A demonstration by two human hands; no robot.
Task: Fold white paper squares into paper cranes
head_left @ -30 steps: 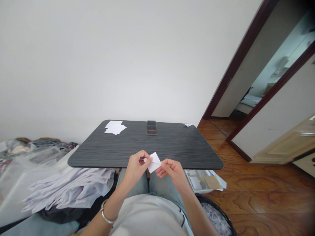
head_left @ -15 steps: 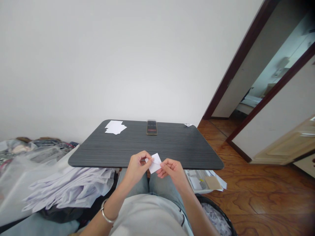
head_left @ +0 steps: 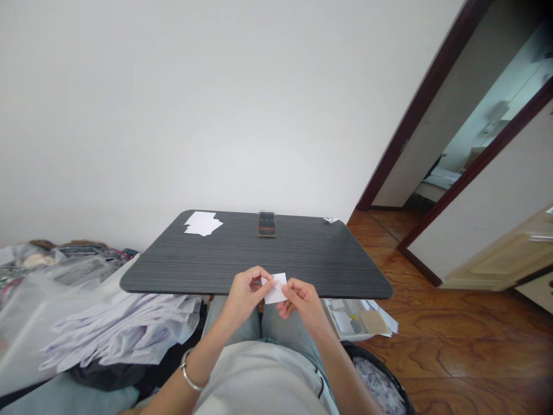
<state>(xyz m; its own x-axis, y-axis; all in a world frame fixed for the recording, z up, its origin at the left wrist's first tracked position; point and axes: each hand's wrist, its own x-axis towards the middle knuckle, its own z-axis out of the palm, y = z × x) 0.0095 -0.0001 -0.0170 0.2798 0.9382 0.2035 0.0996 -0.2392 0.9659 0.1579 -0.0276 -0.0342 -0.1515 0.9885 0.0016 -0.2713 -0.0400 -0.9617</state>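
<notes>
A small white piece of paper (head_left: 273, 295) is held between my two hands, just over the near edge of the dark table (head_left: 242, 253). My left hand (head_left: 247, 293) pinches its left side, thumb lying on top. On the right side, my right hand (head_left: 301, 300) grips it between thumb and fingers. A crease seems to run near the thumbs, though the fingertips hide part of the sheet. Farther back on the table, several white paper sheets (head_left: 202, 222) lie loosely stacked at the left, and a small folded paper (head_left: 330, 220) rests at the far right corner.
A phone (head_left: 266, 225) lies at the table's back middle, against the wall. Crumpled white cloth (head_left: 125, 328) is heaped at the left. To the right stand a plastic tray (head_left: 345, 323) with papers and a black bin (head_left: 380, 374) holding paper scraps.
The paper has turned between my fingers, from a diamond-like tilt to more nearly square. My left thumb has slid inward over it, closer to the right thumb.
</notes>
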